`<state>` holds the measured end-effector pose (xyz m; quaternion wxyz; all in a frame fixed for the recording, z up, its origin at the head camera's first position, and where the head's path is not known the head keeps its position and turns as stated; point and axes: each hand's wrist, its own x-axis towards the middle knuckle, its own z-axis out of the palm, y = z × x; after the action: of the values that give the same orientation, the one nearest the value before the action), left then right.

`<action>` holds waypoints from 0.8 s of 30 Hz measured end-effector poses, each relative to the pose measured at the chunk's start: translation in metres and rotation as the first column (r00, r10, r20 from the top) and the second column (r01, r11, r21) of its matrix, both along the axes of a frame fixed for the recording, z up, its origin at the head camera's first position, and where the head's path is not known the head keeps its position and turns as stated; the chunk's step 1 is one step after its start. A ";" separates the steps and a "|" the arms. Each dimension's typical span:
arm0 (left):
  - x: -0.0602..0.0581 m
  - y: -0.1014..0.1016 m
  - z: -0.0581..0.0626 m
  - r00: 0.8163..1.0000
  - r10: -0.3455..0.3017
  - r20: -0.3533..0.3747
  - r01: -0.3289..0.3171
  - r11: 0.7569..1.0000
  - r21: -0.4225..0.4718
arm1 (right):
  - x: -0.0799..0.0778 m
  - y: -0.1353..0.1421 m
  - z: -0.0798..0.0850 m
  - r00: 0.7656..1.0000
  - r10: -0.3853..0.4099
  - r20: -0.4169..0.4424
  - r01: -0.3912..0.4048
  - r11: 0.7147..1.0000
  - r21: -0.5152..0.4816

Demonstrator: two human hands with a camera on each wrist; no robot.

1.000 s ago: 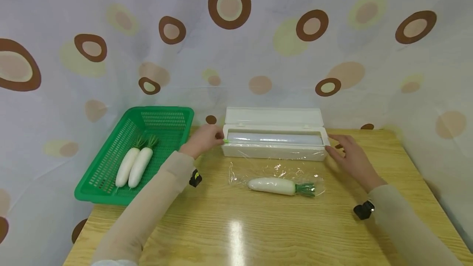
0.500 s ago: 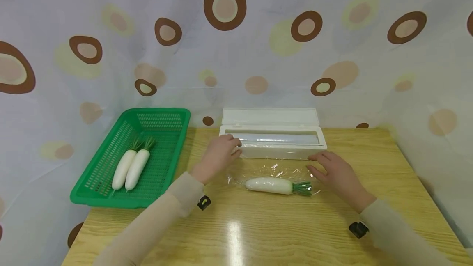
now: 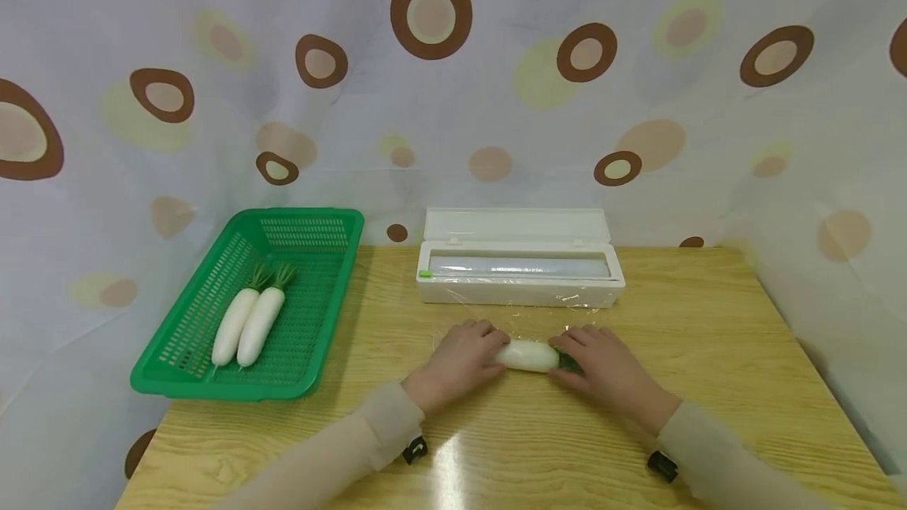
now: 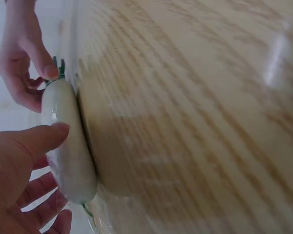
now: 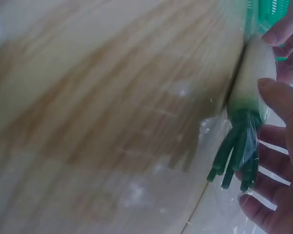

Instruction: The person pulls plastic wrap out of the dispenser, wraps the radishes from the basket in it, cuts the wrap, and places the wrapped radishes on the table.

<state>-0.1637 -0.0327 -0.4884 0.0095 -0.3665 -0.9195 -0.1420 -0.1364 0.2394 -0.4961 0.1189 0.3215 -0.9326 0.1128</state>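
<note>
A white radish (image 3: 527,356) with green leaf stalks (image 5: 236,153) lies across the table in front of the cling film box (image 3: 517,294). Clear cling film (image 3: 489,319) covers it, glossy and wrinkled about the stalks in the right wrist view. My left hand (image 3: 460,360) holds the root end, thumb on the near side and fingers on the far side. At the leafy end, my right hand (image 3: 605,372) grips the radish with its thumb on the body, fingers behind the stalks. The film stretches back from the radish to the box, whose lid (image 3: 516,225) is up, baring the roll (image 3: 520,266).
On the left stands a green basket (image 3: 338,313) with two white radishes (image 3: 244,327) in it. A green slide cutter (image 3: 424,274) sits at the box's left end. A patterned curtain (image 3: 496,101) hangs behind the wooden table (image 3: 708,321).
Both hands have left the ends of the box, come toward the person and inward, and taken hold of the radish's two ends. The box and basket stay in place.
</note>
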 end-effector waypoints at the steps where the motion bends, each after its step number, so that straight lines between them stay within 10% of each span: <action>1: 0.001 0.000 -0.002 1.000 0.005 0.000 -0.005 1.000 0.006 | 0.001 -0.001 -0.001 1.000 -0.011 0.005 0.011 1.000 0.013; 24: 0.002 -0.020 -0.014 1.000 0.017 -0.008 -0.016 0.998 0.061 | 0.011 -0.020 -0.005 0.997 -0.054 0.052 0.053 0.998 0.016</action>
<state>-0.1617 -0.0527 -0.5020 0.0259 -0.3590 -0.9177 -0.1682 -0.1250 0.2195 -0.5016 0.0949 0.2943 -0.9445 0.1110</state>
